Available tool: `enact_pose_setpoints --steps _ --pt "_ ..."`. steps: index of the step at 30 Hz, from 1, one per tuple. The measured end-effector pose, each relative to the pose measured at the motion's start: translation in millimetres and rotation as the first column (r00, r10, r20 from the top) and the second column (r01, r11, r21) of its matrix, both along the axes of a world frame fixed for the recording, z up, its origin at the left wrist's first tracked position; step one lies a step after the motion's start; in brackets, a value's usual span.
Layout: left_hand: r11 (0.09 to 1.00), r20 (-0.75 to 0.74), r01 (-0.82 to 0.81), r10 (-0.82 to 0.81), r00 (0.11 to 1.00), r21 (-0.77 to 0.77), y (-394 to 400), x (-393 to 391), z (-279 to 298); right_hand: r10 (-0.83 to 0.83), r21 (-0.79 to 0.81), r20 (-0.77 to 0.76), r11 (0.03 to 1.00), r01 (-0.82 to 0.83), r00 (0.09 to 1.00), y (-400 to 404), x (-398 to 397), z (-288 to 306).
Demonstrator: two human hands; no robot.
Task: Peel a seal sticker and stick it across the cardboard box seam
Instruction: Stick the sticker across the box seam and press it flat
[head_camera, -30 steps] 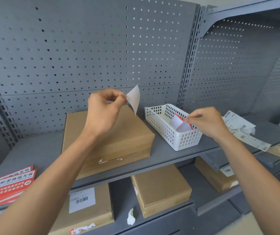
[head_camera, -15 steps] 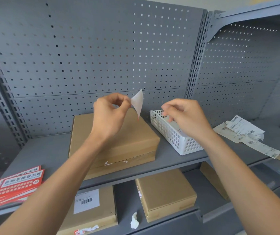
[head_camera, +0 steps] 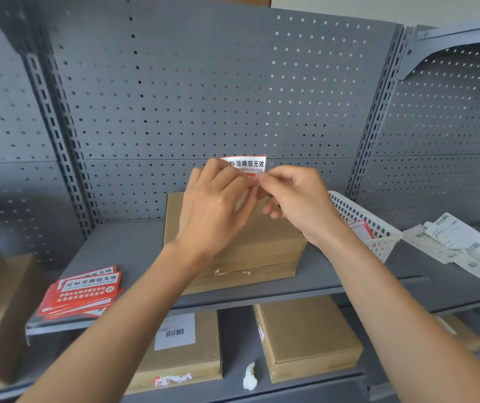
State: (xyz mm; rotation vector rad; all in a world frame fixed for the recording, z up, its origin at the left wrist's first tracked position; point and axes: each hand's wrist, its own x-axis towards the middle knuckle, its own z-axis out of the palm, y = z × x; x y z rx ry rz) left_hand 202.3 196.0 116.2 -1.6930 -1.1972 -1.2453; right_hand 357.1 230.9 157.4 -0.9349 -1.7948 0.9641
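Observation:
A red and white seal sticker (head_camera: 247, 164) with black print is held up in the air above the cardboard box (head_camera: 250, 242). My left hand (head_camera: 215, 205) pinches its left lower part and my right hand (head_camera: 294, 196) pinches its lower right edge, fingertips meeting. The lower half of the sticker is hidden behind my fingers. The flat brown box lies on the grey shelf (head_camera: 122, 248) below my hands, its front seam (head_camera: 262, 269) showing white scraps of torn sticker.
A stack of red seal stickers (head_camera: 84, 292) lies at the shelf's left front. A white plastic basket (head_camera: 360, 222) with backing papers stands right of the box, shipping labels (head_camera: 459, 242) beyond it. More cardboard boxes (head_camera: 308, 335) sit on the lower shelf. Pegboard wall behind.
My right hand left the basket and came over to the left hand. The sticker turned so its printed face shows, and both hands now pinch it. The camera view shifted left.

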Motion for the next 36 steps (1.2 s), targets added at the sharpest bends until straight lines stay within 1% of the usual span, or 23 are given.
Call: enact_pose_setpoints --steps 2,4,6,8,11,14,16,17,20,25,29,32,36 --pt "1.0 -0.012 0.001 -0.001 1.0 -0.01 -3 -2 -2 0.0 0.001 0.001 1.0 0.0 1.0 -3 -1 0" --pt "0.999 0.014 0.021 -0.021 1.0 -0.025 -9 -4 -3 -0.012 0.02 0.006 1.0 0.012 1.0 -6 0 0" --pt "0.995 0.142 0.086 -0.08 0.987 -0.04 -18 -5 -3 -0.025 0.045 0.019 0.999 0.024 1.0 -9 3 -1" --pt "0.989 0.319 0.139 -0.115 0.941 -0.053 -30 -8 -1 -0.029 0.058 0.025 0.998 0.028 0.999 -12 9 -1" --pt "0.978 0.553 0.169 -0.074 0.83 -0.122 -41 -14 -2 -0.015 0.068 0.025 0.998 0.013 1.0 -19 19 -1" --pt "0.938 0.744 0.308 -0.092 0.662 -0.158 -45 -19 -3 0.005 0.074 0.032 0.997 -0.008 0.999 -28 25 -1" --pt "0.9 0.811 0.409 -0.124 0.572 -0.151 -48 -19 -3 0.018 0.08 0.04 0.997 -0.021 0.999 -32 27 -1" --pt "0.883 0.826 0.445 -0.138 0.546 -0.147 -50 -17 -3 0.022 0.081 0.043 0.996 -0.025 0.999 -34 27 -1" --pt "0.867 0.842 0.48 -0.155 0.517 -0.135 -57 -14 -5 0.028 0.079 0.061 0.996 -0.032 0.998 -39 28 -3" --pt "0.822 0.892 0.558 -0.164 0.421 -0.113 -70 -13 -8 0.046 0.062 0.093 0.997 -0.052 0.995 -46 34 -10" --pt "0.81 0.896 0.569 -0.14 0.421 -0.14 -79 -13 -15 0.063 0.029 0.074 0.997 -0.066 0.995 -49 37 -21" --pt "0.806 0.896 0.568 -0.117 0.427 -0.166 -85 -13 -22 0.073 -0.022 0.037 0.997 -0.072 0.997 -49 38 -29" --pt "0.813 0.893 0.551 -0.089 0.441 -0.191 -91 -14 -25 0.064 -0.046 -0.018 0.997 -0.064 0.998 -51 39 -36"
